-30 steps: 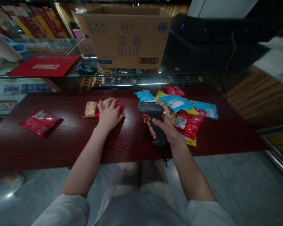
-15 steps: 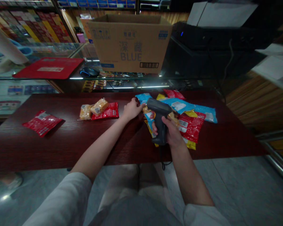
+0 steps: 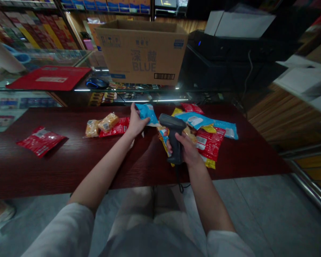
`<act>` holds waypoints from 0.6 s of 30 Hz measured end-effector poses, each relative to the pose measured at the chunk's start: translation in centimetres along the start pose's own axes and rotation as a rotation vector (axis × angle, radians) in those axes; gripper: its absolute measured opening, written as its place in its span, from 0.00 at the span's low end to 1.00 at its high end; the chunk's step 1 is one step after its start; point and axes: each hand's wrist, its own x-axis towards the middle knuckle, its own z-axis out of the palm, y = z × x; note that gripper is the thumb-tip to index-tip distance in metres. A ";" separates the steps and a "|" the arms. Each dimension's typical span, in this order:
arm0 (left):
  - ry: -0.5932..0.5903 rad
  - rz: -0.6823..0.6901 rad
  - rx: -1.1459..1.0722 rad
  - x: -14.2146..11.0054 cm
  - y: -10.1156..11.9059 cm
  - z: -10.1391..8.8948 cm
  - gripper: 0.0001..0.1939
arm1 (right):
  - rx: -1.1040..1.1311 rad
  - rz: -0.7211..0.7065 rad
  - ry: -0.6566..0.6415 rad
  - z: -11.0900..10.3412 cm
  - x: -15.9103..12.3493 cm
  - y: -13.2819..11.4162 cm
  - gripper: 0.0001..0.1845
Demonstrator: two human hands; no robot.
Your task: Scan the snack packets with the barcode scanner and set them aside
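Observation:
My left hand (image 3: 137,123) is closed on a blue snack packet (image 3: 149,113), held over the middle of the table. In my right hand (image 3: 189,148) is a black barcode scanner (image 3: 173,134), its head pointing left toward that packet. Behind and right of the scanner lies a pile of snack packets: a red packet (image 3: 211,142), a blue packet (image 3: 195,120) and several others, some yellow. Left of my left hand, a clear-wrapped snack (image 3: 108,122) rests partly on a red packet (image 3: 120,126), with another wrapped snack (image 3: 91,128) beside it. A single red packet (image 3: 41,140) lies farther left.
A cardboard box (image 3: 141,53) stands on the glass counter beyond the dark red table (image 3: 77,171). A computer mouse (image 3: 97,83) and a red mat (image 3: 50,77) are left of it. The scanner's cable (image 3: 179,182) hangs over the table's front edge.
My left hand left the wrapped snacks, reached right to the pile, and has drawn a blue packet back left. My right hand keeps hold of the scanner. The camera view shifted slightly.

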 end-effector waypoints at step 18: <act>-0.181 0.087 0.009 -6.8 0.6 -7.5 0.47 | -0.055 0.070 -0.034 0.0 0.3 0.7 0.27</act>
